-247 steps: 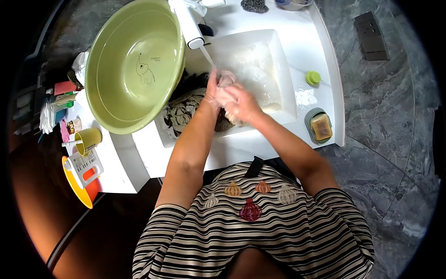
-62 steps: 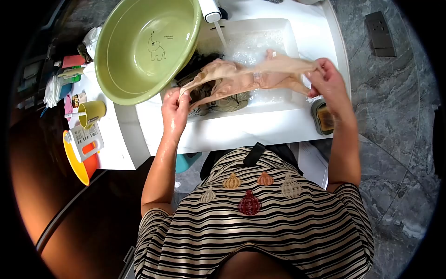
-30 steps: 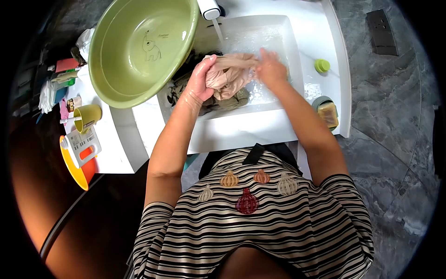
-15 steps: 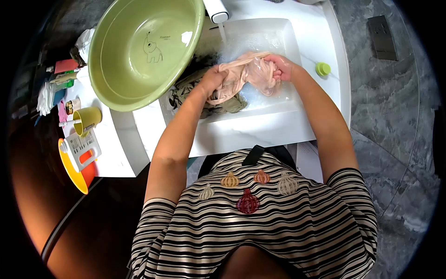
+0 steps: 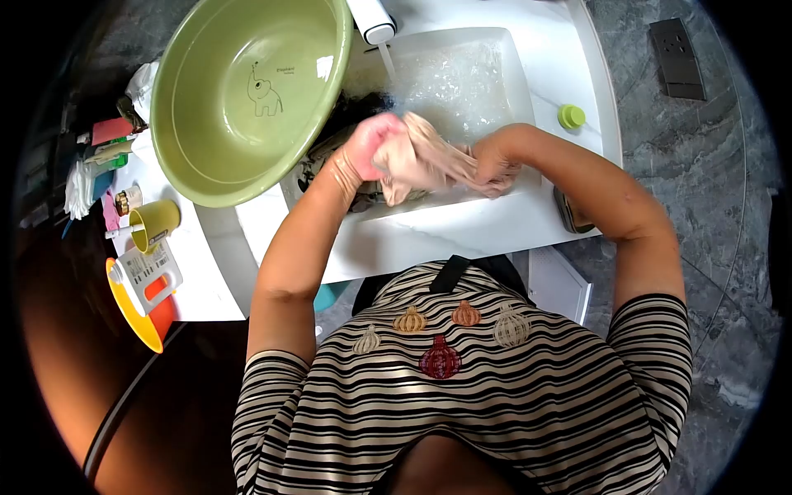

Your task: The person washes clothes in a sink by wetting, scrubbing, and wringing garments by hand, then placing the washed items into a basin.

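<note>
A wet peach-coloured garment [image 5: 425,157] is bunched and twisted between my two hands, above the near part of the sink [image 5: 518,82]. My left hand [image 5: 371,148] is closed round its left end. At the other end, my right hand [image 5: 497,155] grips it with the wrist bent and the knuckles turned up. The cloth is smeared by motion, so its exact kind is unclear. Water runs from the white faucet [image 5: 379,31] into the bubbly water [image 5: 462,82]. Dark clothes [image 5: 359,111] lie at the sink's left side, partly hidden by my left hand and the basin.
A large green basin [image 5: 247,157] with an elephant drawing stands left of the sink, overlapping its edge. A green cap [image 5: 571,116] sits on the right counter. A yellow cup [image 5: 155,224] and a white jug [image 5: 148,276] stand at the far left.
The garment was spread between my hands and is now gathered into a twist, nearer to me. My left hand has turned over, and my right hand has moved down with its elbow swung outward.
</note>
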`<state>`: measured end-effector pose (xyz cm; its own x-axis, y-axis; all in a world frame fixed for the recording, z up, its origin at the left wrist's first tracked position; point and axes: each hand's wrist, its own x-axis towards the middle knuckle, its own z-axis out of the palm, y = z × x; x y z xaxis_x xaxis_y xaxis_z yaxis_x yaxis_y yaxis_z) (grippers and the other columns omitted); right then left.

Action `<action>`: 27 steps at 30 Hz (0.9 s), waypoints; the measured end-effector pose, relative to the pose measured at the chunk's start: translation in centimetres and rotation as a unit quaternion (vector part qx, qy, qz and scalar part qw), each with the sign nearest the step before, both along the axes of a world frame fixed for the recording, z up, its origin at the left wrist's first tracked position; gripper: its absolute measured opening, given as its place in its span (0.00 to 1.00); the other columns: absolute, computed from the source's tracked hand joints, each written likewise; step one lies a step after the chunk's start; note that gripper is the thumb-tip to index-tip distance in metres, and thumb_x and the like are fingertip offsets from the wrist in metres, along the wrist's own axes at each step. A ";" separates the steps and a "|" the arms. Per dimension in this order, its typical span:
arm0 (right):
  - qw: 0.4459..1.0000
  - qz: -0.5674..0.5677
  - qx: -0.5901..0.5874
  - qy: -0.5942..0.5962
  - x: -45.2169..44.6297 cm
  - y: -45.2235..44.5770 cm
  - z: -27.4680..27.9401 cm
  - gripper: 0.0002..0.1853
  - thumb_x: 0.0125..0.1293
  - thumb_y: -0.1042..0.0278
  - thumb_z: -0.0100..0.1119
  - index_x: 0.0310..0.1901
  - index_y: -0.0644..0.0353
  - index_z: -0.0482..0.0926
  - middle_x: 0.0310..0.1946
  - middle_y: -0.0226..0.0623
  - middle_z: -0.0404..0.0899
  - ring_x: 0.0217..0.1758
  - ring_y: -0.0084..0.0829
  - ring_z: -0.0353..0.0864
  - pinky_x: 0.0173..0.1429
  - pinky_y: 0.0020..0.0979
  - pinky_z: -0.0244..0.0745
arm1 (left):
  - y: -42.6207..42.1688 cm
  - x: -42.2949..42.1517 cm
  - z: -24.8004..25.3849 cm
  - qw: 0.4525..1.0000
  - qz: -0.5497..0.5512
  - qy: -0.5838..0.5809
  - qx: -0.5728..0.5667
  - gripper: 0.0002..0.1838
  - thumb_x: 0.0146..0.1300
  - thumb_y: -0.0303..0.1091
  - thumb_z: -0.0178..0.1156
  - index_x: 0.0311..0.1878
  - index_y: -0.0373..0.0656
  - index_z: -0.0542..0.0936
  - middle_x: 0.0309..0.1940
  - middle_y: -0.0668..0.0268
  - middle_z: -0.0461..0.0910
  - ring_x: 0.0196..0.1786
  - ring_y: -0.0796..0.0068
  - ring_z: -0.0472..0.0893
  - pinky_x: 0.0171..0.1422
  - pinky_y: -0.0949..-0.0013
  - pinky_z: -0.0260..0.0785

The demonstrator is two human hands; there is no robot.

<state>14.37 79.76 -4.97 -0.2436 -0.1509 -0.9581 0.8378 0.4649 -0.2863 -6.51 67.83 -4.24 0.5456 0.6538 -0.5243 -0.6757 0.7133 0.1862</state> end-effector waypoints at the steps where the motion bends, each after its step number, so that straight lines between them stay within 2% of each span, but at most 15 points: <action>1: 1.000 0.010 -0.007 -0.012 0.5 0.0 -0.1 0.19 0.46 0.56 0.61 0.39 0.59 0.81 0.30 0.39 0.81 0.30 0.32 0.79 0.36 0.34 0.74 | -0.2 0.6 1.5 0.998 -0.054 0.038 0.000 0.19 0.57 0.39 0.49 0.44 0.34 0.78 0.43 0.52 0.81 0.43 0.60 0.81 0.53 0.62 0.74; 2: 0.998 0.051 0.041 0.007 0.7 0.3 -0.2 0.22 0.45 0.54 0.62 0.41 0.59 0.82 0.32 0.39 0.82 0.33 0.33 0.80 0.37 0.34 0.75 | -1.0 0.6 -0.1 0.990 -0.106 0.093 -0.009 0.17 0.58 0.39 0.51 0.41 0.35 0.79 0.36 0.56 0.81 0.35 0.68 0.81 0.43 0.69 0.76; 3: 0.992 0.090 0.090 0.022 1.0 0.6 -0.3 0.24 0.44 0.52 0.63 0.42 0.58 0.83 0.35 0.39 0.83 0.35 0.34 0.82 0.39 0.34 0.75 | -1.3 0.8 0.0 0.965 -0.192 0.154 0.095 0.15 0.57 0.39 0.53 0.37 0.35 0.80 0.30 0.63 0.80 0.30 0.75 0.78 0.34 0.73 0.73; 5: 0.958 0.236 0.161 0.005 0.9 1.4 -0.3 0.28 0.43 0.47 0.66 0.44 0.57 0.84 0.38 0.37 0.84 0.40 0.33 0.83 0.41 0.35 0.76 | -0.5 1.2 1.3 0.829 -0.451 0.300 0.138 0.16 0.56 0.39 0.54 0.37 0.33 0.79 0.31 0.65 0.80 0.33 0.78 0.77 0.38 0.73 0.69; 6: 0.958 0.236 0.160 0.007 1.0 1.6 0.0 0.28 0.43 0.47 0.66 0.44 0.57 0.84 0.38 0.37 0.84 0.40 0.33 0.83 0.41 0.35 0.76 | -0.7 1.8 2.6 0.791 -0.479 0.355 0.135 0.16 0.56 0.40 0.54 0.31 0.34 0.80 0.27 0.67 0.79 0.30 0.77 0.76 0.35 0.71 0.68; 9: 0.917 0.253 0.307 0.026 1.2 2.2 2.5 0.29 0.46 0.40 0.65 0.43 0.55 0.84 0.42 0.36 0.83 0.46 0.37 0.82 0.47 0.33 0.75 | -0.6 2.7 5.5 0.541 -0.582 0.564 0.222 0.22 0.58 0.46 0.50 0.37 0.35 0.82 0.33 0.57 0.83 0.35 0.61 0.81 0.44 0.60 0.71; 10: 0.916 0.225 0.330 0.039 1.3 2.4 2.9 0.27 0.49 0.42 0.65 0.44 0.55 0.83 0.43 0.35 0.83 0.47 0.36 0.82 0.47 0.33 0.75 | -0.7 2.8 6.3 0.540 -0.583 0.565 0.221 0.22 0.58 0.46 0.50 0.37 0.35 0.82 0.33 0.57 0.83 0.35 0.61 0.81 0.44 0.60 0.71; 12: 0.913 0.195 0.356 0.050 2.4 2.3 2.1 0.26 0.52 0.44 0.64 0.45 0.55 0.82 0.43 0.34 0.82 0.48 0.36 0.81 0.47 0.33 0.76 | -0.7 3.0 8.0 0.437 -0.594 0.643 0.207 0.23 0.61 0.45 0.47 0.45 0.37 0.82 0.42 0.52 0.82 0.46 0.54 0.82 0.53 0.62 0.72; 14: 0.822 0.136 0.519 0.193 4.5 0.9 -1.3 0.19 0.59 0.54 0.60 0.48 0.56 0.80 0.46 0.35 0.80 0.48 0.38 0.80 0.47 0.35 0.76 | -1.7 3.3 7.1 0.400 -0.596 0.662 0.216 0.22 0.62 0.44 0.45 0.45 0.39 0.83 0.44 0.52 0.82 0.48 0.55 0.81 0.54 0.61 0.71; 16: 0.819 0.083 0.489 0.288 6.3 0.1 -2.8 0.17 0.61 0.59 0.57 0.49 0.56 0.78 0.47 0.37 0.79 0.49 0.40 0.79 0.48 0.36 0.76 | -3.7 3.3 4.4 0.321 -0.574 0.717 0.232 0.22 0.64 0.47 0.46 0.46 0.42 0.83 0.44 0.54 0.82 0.49 0.57 0.81 0.54 0.60 0.71; 17: 0.807 0.029 0.452 0.379 6.5 0.0 -2.9 0.16 0.62 0.64 0.55 0.51 0.56 0.77 0.48 0.39 0.78 0.50 0.42 0.78 0.49 0.37 0.76 | -4.3 3.1 3.9 0.320 -0.574 0.717 0.231 0.22 0.64 0.47 0.46 0.46 0.42 0.83 0.44 0.54 0.82 0.49 0.57 0.81 0.54 0.60 0.71; 21: 0.793 -0.185 0.430 0.390 6.4 0.7 -3.4 0.16 0.65 0.67 0.49 0.53 0.56 0.75 0.49 0.43 0.77 0.52 0.47 0.76 0.54 0.40 0.73 | -6.6 1.9 3.1 0.427 -0.477 0.729 0.242 0.21 0.63 0.52 0.53 0.42 0.43 0.82 0.36 0.56 0.83 0.40 0.55 0.82 0.49 0.57 0.71; 23: 0.769 -0.270 0.450 0.364 5.4 2.4 -3.7 0.17 0.66 0.63 0.49 0.55 0.57 0.74 0.51 0.46 0.76 0.54 0.49 0.75 0.57 0.41 0.71 | -7.5 1.3 2.9 0.495 -0.230 0.802 0.243 0.17 0.64 0.48 0.55 0.41 0.44 0.82 0.36 0.57 0.83 0.41 0.56 0.81 0.47 0.58 0.72; 25: 0.778 -0.290 0.465 0.306 3.9 3.9 -7.3 0.18 0.65 0.61 0.50 0.54 0.57 0.75 0.50 0.47 0.77 0.53 0.47 0.76 0.57 0.41 0.70 | -8.2 0.5 1.9 0.464 -0.201 0.834 0.220 0.15 0.63 0.44 0.57 0.45 0.45 0.80 0.42 0.58 0.81 0.43 0.56 0.81 0.46 0.59 0.73; 27: 0.784 -0.309 0.475 0.252 2.2 4.9 -8.7 0.19 0.64 0.59 0.51 0.53 0.58 0.76 0.48 0.49 0.78 0.52 0.46 0.77 0.57 0.41 0.70 | -9.1 -0.6 0.4 0.339 -0.162 0.909 0.180 0.18 0.62 0.46 0.57 0.50 0.47 0.77 0.49 0.60 0.77 0.45 0.59 0.81 0.43 0.60 0.75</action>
<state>16.53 84.68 -13.70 -0.3727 0.8693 -0.3247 0.8790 0.2185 -0.4239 -7.10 58.72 -3.87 -0.3920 0.9139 -0.1050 0.8920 0.4056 0.1998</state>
